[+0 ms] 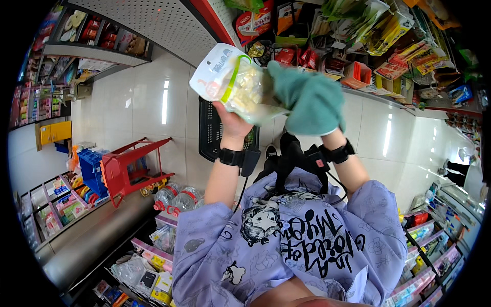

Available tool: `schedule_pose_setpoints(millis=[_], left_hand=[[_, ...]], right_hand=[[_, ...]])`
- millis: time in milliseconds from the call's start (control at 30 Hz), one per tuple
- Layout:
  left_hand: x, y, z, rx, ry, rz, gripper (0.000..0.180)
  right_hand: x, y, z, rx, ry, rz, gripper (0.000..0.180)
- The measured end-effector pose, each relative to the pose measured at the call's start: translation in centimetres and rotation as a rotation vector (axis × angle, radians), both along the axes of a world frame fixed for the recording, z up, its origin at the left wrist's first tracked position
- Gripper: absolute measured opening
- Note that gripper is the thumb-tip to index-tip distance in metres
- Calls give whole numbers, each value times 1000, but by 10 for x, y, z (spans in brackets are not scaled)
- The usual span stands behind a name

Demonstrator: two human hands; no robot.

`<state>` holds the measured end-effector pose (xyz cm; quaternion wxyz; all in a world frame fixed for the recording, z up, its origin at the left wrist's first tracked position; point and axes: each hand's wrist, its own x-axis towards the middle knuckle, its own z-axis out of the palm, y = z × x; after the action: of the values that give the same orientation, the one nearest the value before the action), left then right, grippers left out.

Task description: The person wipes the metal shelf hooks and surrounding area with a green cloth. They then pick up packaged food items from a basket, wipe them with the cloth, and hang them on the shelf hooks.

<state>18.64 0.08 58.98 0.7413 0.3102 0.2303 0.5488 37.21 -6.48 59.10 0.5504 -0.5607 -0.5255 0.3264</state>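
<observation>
Taking 12 o'clock as straight ahead, with the middle of the view as hub, I see the person's left hand [231, 123] at 12, gripping the lower edge of a clear-and-white packet [247, 88] with a green band, raised above the floor. The right hand [322, 116], between 1 and 2, is covered by a green cloth [307, 92]; I can't tell whether it's open or closed. Blur hides whether cloth and packet touch.

Below the left hand, a black basket [205, 133] sits on glossy pale floor tiles [158, 97] streaked with reflected light. A red stool [128, 162] is at 9, beside a blue crate [92, 173]; clear bottles [185, 199] stand toward 8. A white perforated panel [148, 20] spans 11, while hanging packets [386, 36] crowd a display between 1 and 2. More stocked shelves [422, 281] run along 4.
</observation>
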Motion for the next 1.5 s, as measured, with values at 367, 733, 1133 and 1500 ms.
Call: schedule_pose_setpoints(millis=[367,733,1133,1500], left_hand=[[27,-14,10,-148,49,-24,75],[56,9,11,-33,-94,-155,72],[53,79,16,129,427,-103,66],[105,79,58,-78,142,-315,33]], right_hand=[[-47,76,16,79,-111,185,39],[-27,31,31,31,145,309,38],[64,34,7,-38,-182,-50,44],[106,42,-20,314,-430,137,48]])
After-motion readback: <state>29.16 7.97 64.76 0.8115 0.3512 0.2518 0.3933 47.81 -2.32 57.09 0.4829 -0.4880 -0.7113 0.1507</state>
